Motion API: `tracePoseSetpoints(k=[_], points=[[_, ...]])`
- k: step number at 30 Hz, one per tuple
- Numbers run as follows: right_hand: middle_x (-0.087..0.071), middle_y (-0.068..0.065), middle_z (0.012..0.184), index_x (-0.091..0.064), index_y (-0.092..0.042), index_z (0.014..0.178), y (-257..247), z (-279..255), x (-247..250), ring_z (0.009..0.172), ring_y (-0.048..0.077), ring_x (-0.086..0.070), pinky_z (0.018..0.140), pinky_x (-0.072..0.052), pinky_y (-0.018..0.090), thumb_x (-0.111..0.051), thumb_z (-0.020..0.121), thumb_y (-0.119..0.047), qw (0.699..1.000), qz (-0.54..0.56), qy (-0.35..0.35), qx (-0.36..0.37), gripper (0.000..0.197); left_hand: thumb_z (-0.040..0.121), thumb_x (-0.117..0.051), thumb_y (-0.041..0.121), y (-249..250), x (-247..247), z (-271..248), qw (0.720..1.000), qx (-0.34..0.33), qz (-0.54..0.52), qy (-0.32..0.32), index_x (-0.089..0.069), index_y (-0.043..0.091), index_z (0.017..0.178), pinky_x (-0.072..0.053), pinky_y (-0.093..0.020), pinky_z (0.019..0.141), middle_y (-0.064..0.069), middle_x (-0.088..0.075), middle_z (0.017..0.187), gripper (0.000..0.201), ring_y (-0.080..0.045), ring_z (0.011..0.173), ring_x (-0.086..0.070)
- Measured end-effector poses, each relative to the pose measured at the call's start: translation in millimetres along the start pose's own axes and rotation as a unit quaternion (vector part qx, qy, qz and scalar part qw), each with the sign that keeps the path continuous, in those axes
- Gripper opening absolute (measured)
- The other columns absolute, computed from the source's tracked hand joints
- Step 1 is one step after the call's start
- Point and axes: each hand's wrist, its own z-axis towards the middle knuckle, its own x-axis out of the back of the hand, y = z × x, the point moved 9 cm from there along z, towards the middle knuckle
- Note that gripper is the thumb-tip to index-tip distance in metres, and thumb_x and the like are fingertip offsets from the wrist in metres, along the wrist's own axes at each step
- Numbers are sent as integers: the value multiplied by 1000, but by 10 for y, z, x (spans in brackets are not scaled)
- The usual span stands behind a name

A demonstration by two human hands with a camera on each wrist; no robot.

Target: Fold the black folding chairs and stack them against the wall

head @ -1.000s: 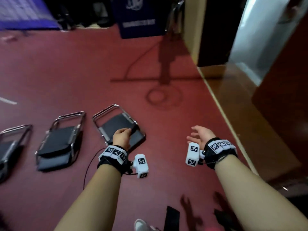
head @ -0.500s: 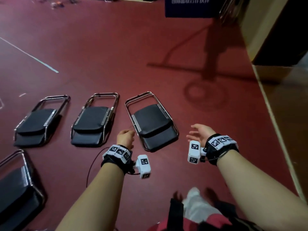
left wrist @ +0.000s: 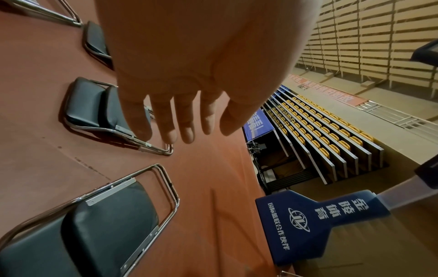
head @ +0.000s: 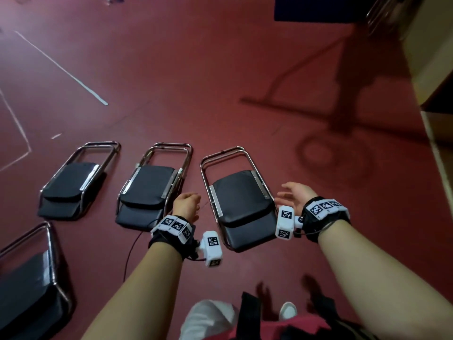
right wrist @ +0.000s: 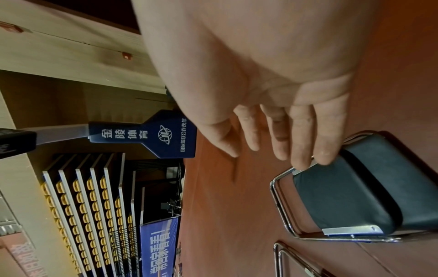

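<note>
Several black folding chairs with chrome frames lie folded flat on the red floor. In the head view the rightmost chair (head: 241, 200) lies between my two hands, with the middle chair (head: 149, 190) and the left chair (head: 73, 187) in a row beside it. A fourth chair (head: 29, 285) lies nearer at lower left. My left hand (head: 187, 204) hovers between the middle and rightmost chairs, fingers relaxed and empty (left wrist: 175, 121). My right hand (head: 294, 195) hovers at the rightmost chair's right edge, palm inward, holding nothing (right wrist: 284, 131). The rightmost chair (right wrist: 350, 187) shows below its fingers.
A beige wall (head: 429, 57) runs along the right side. A blue padded stand base (head: 318, 8) stands at the back right. A thin cable (head: 132, 249) trails on the floor by my left wrist. My shoe (head: 288, 310) is at the bottom. Retracted bleachers (left wrist: 331, 135) show farther off.
A second ago my left hand was on the near end of the rightmost chair; it has let go and hovers beside it. The head view has swung left and down.
</note>
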Motion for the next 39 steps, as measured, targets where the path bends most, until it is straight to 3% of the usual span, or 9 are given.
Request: tracePoseSetpoints(k=[4,14,16,19,22,25,30,35,39], points=[[-56,12,88,-54,-12,87,-173,378,-373,75,27,-59,63,-48,40,-49,99,-17,1000,10,15,-7,14,96,-56,14,212,-87,657,1000,9,7,-27,-62,16,107,-41,-30,70,-4,-60,85,13,-19,78,-55],[-57,10,84,-50,-10,86,-369,1083,-1089,73,27,-61,64,-49,43,-50,99,-14,978,126,168,-4,14,80,-67,12,1194,-392,2437,978,-10,115,-172,-64,12,82,-40,-28,64,-2,-54,63,3,-18,60,-49],[-58,10,83,-50,-10,90,-349,1087,-1209,74,28,-61,65,-49,43,-51,99,-14,970,161,181,-9,10,71,-69,18,1343,-460,2668,970,-18,143,-196,-65,12,78,-38,-32,69,-3,-56,64,10,-21,66,-51],[-61,10,86,-50,-13,99,-313,1095,-1307,77,29,-64,61,-49,41,-54,97,-14,954,220,204,-7,5,87,-65,10,1522,-664,2929,952,-36,196,-230,-63,16,76,-39,-34,73,-8,-61,80,13,-23,79,-56],[-61,10,86,-51,-14,96,-257,1113,-1307,76,28,-63,61,-48,40,-53,97,-16,942,252,222,-4,3,85,-66,16,1584,-884,3013,939,-45,222,-258,-67,12,88,-44,-33,74,-8,-64,82,4,-25,82,-61],[-61,9,89,-52,-15,93,-90,1177,-1266,76,26,-62,62,-48,39,-51,99,-18,937,262,230,-27,6,94,-64,25,1495,-1033,3057,935,-46,228,-267,-61,12,102,-44,-33,70,-6,-64,83,16,-25,80,-61],[-60,10,92,-51,-11,121,228,1445,-1121,81,27,-61,67,-49,38,-45,102,-19,929,273,244,-48,22,99,-58,25,1135,-1218,3175,923,-1,252,-291,-54,15,86,-37,-27,60,-4,-60,81,17,-19,70,-57],[-59,13,106,-46,-5,134,615,1958,-1165,98,31,-60,86,-50,42,-43,103,-19,935,274,209,-79,34,98,-57,28,589,-1254,3507,917,30,299,-264,-60,14,96,-42,-30,69,-6,-65,92,14,-18,78,-61],[-59,9,97,-49,-10,125,1050,2421,-1173,100,31,-60,73,-52,34,-45,103,-21,928,295,204,-101,26,100,-53,32,-73,-1376,3725,907,77,318,-265,-59,12,114,-43,-36,83,-5,-66,100,25,-22,92,-61]])
